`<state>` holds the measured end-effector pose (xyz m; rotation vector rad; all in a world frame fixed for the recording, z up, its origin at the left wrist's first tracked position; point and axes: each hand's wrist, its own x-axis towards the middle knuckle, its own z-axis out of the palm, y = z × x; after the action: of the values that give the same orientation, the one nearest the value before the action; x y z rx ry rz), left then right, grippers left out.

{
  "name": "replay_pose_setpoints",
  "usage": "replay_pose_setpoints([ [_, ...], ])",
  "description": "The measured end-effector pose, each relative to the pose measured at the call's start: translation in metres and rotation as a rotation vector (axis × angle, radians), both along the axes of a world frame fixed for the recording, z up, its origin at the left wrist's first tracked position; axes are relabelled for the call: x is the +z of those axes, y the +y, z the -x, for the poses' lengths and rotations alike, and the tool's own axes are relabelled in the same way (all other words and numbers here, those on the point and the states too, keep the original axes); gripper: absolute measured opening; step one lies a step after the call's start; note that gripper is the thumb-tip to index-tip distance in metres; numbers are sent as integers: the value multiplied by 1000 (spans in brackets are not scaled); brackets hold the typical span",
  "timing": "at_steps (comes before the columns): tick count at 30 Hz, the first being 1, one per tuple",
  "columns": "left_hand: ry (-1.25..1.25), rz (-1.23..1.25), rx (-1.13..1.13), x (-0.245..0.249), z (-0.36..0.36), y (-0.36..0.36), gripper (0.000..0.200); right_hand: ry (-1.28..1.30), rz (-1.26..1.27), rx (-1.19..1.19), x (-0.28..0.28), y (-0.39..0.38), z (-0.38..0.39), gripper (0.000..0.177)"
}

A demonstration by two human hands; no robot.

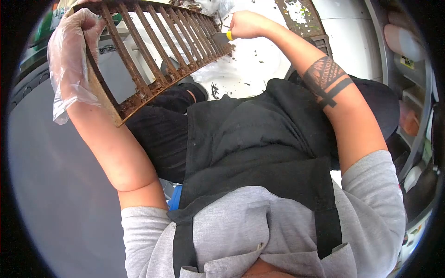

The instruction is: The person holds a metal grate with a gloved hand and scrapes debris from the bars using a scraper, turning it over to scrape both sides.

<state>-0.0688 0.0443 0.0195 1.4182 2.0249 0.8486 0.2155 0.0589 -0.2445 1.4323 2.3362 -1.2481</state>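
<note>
A rusty, grime-coated metal grate (pixel 172 78) with several parallel bars is held up at a slant across the upper left of the head view. My left hand (pixel 76 41), in a loose clear plastic glove, is closed around the grate's left end. My bare right hand (pixel 248 24) is wrapped around the handle of a scraper, of which a yellow part shows. The scraper's flat grey blade (pixel 221 38) lies at the grate's far right end, seemingly touching the bars. Most of the scraper's handle is hidden inside my fist.
Dark flakes and thin plastic sheeting (pixel 208 73) lie on the white floor (pixel 259 69) beneath. Behind my right forearm is a brown, dirty panel (pixel 301 18) with white bits on it. Grey shelving (pixel 417 134) with containers stands at the right, and a grey surface (pixel 51 162) fills the left.
</note>
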Motion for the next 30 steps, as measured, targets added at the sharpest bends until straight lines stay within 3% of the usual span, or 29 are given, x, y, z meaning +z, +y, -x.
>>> replay_pose_setpoints([
  [2, 40, -12, -84, 2, 2, 0, 21, 62, 22, 43, 7, -10, 6, 27],
  [7, -81, 2, 10, 1, 0, -3, 15, 91, -6, 25, 3, -8, 4, 27],
  [9, -171, -21, 7, -5, 6, 0, 30, 130, 250, -90, 14, -8, -10, 29],
  [12, -389, -68, -119, -5, -4, 1, 43, 207, 313, -41, 24, -16, -25, 32],
  [14, -329, -18, 26, -8, 8, 5, 45, 218, 335, -49, 30, -16, -24, 33],
  [18, -369, -69, 63, -6, -4, 1, 45, 362, 159, -55, 33, -23, -5, 32],
  [20, -378, -85, 86, -3, -12, 0, 45, 375, -234, 115, 20, -31, 6, 31],
  [30, -261, -125, -120, -5, -12, -5, 46, 221, -219, 202, 40, -49, 1, 27],
])
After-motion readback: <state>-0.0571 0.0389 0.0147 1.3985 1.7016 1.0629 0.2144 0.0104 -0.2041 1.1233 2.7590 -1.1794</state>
